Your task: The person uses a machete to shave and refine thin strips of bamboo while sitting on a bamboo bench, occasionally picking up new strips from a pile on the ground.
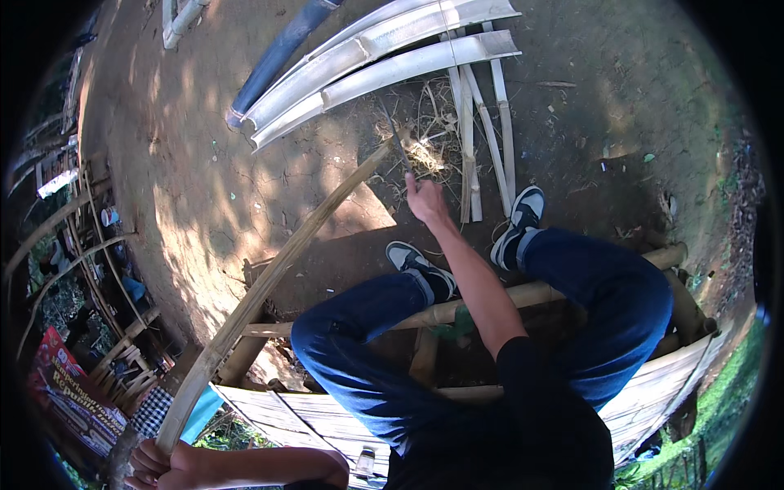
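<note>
A long split bamboo strip (282, 265) runs aslant from the lower left up to the middle of the view. My left hand (159, 467) is wrapped round its near end, at the lower left edge. My right hand (426, 201), arm stretched forward, is closed on a knife; its handle is mostly hidden in the fist. The narrow dark knife blade (397, 137) points away from me and lies close beside the strip's far end. Whether blade and strip touch, I cannot tell. Pale shavings (429, 151) lie on the ground around there.
Split bamboo halves (384, 77) lie across thin bamboo strips (468, 139) ahead, beside a dark blue pole (282, 57). I sit on a bamboo bench (653, 400), feet on bare earth. A small jar (365, 461) stands on it; a printed banner (73, 400) is at left.
</note>
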`<action>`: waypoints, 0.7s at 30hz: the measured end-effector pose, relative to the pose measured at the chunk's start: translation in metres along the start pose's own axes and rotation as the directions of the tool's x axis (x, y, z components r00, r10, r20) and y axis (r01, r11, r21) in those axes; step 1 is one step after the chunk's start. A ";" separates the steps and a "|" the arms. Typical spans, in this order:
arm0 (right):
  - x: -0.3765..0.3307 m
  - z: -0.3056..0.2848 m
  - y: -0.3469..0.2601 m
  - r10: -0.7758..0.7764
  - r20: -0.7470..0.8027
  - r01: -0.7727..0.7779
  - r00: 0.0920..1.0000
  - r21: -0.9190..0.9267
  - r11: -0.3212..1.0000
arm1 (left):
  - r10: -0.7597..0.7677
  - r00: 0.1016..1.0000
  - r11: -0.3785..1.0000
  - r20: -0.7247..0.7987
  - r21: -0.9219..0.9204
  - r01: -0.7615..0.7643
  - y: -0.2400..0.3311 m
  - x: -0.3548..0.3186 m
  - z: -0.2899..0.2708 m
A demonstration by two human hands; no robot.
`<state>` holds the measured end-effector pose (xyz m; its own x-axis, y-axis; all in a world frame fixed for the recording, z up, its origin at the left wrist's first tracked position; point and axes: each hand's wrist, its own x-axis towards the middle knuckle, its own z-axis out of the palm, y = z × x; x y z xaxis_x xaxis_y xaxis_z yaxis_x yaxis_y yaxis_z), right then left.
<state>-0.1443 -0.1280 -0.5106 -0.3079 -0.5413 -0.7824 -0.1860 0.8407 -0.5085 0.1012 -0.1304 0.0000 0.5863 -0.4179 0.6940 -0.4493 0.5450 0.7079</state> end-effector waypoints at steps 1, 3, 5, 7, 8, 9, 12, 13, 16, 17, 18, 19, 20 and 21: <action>-0.001 -0.016 0.009 -0.074 0.020 0.075 0.997 -0.086 0.993 | -0.018 0.998 0.991 0.059 -0.128 0.025 0.007 0.003 -0.010; 0.000 -0.030 0.031 -0.260 0.025 0.261 0.965 -0.122 0.958 | -0.119 0.921 0.802 0.372 -0.511 0.310 0.014 0.008 -0.029; -0.039 -0.029 0.018 -0.360 0.030 0.361 0.932 -0.131 0.923 | -0.076 0.977 0.939 0.198 -0.314 0.137 0.021 0.004 -0.026; -0.057 -0.018 -0.002 -0.472 0.019 0.472 0.881 -0.011 0.881 | -0.052 0.987 0.963 0.155 -0.252 0.091 0.011 0.006 -0.017; -0.070 -0.008 -0.006 -0.525 0.030 0.519 0.851 0.106 0.848 | -0.058 0.986 0.958 0.154 -0.269 0.099 0.011 0.003 -0.013; -0.076 0.001 -0.014 -0.592 0.024 0.580 0.805 0.175 0.796 | -0.064 0.986 0.953 0.154 -0.284 0.106 0.013 -0.001 -0.008; -0.104 0.006 -0.041 -0.725 0.060 0.680 0.686 0.302 0.668 | -0.041 0.991 0.968 0.131 -0.239 0.072 0.015 0.000 -0.008; -0.105 0.013 -0.041 -0.773 0.007 0.728 0.634 0.333 0.599 | -0.068 0.981 0.952 0.184 -0.283 0.118 0.014 0.007 -0.016; -0.090 0.029 -0.041 -0.860 -0.178 0.872 0.478 0.215 0.440 | -0.071 0.982 0.952 0.177 -0.280 0.119 0.015 0.007 -0.017; -0.076 0.027 -0.033 -0.753 0.012 0.737 0.658 0.195 0.647 | -0.107 0.960 0.912 0.258 -0.359 0.198 0.014 0.016 -0.026; -0.060 0.027 -0.028 -0.548 0.041 0.532 0.836 0.189 0.826 | -0.135 0.930 0.859 0.341 -0.427 0.281 0.014 0.024 -0.034; -0.034 0.022 -0.019 -0.454 0.041 0.439 0.890 0.193 0.877 | -0.145 0.945 0.894 0.292 -0.370 0.252 0.010 0.026 -0.037; -0.020 0.013 -0.018 -0.356 0.043 0.342 0.934 0.192 0.920 | -0.099 0.976 0.933 0.194 -0.323 0.159 0.009 0.017 -0.028; -0.013 0.010 -0.020 -0.392 0.056 0.384 0.918 0.124 0.915 | -0.046 0.994 0.962 0.097 -0.265 0.071 0.010 0.004 -0.019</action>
<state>-0.1277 -0.1378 -0.4941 -0.1574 -0.8275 -0.5389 -0.1721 0.5604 -0.8101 0.1124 -0.1129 0.0075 0.5381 -0.5114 0.6701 -0.2125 0.6870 0.6949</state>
